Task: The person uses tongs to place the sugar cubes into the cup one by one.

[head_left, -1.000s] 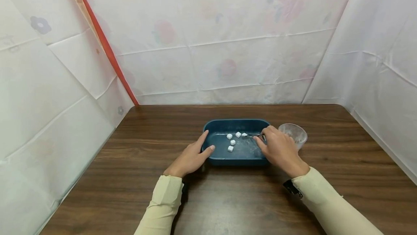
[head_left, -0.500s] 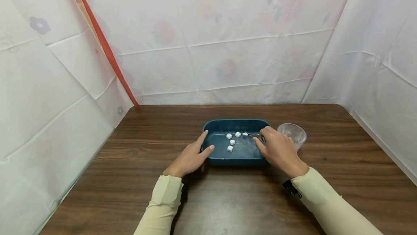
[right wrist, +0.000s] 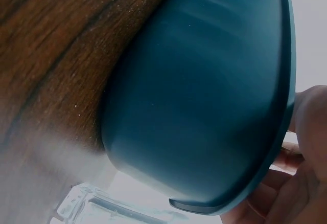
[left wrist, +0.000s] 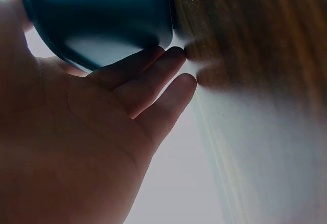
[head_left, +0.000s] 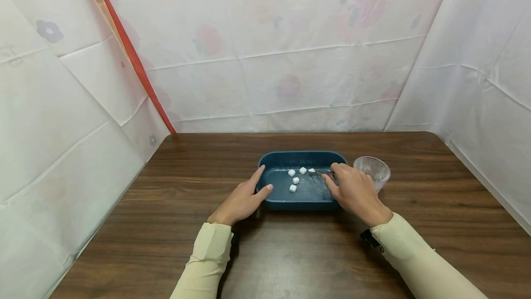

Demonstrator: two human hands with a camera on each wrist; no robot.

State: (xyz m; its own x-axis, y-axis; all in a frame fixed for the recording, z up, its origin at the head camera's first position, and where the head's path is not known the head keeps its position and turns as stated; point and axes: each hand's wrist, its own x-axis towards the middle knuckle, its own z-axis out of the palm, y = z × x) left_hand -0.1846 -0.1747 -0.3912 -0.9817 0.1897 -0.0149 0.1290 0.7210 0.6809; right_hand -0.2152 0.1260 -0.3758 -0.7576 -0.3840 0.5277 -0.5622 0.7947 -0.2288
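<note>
A dark blue, rounded rectangular tray (head_left: 300, 206) sits on the table, with several small white cubes (head_left: 292, 189) inside. My left hand (head_left: 242, 201) rests against its left end, thumb over the rim and fingers along the outer wall. In the left wrist view, the extended fingers (left wrist: 153, 81) touch the tray's outside. My right hand (head_left: 357, 192) reaches over the right end and holds thin, dark metal tweezers (head_left: 322, 172). Their tips are at the rightmost cube (head_left: 312, 170); I cannot tell whether they pinch it. The right wrist view shows the tray's outer wall (right wrist: 194, 91), the tweezers hidden.
A clear glass bowl (head_left: 378, 166) stands just right of the tray, partly behind my right hand. Brown wooden table (head_left: 174, 188) surrounds the tray. White patterned sheets (head_left: 265, 78) hang at the back and both sides.
Both hands stay almost still. The cube by the tweezers' tips is very slightly farther right of its neighbour than one second ago.
</note>
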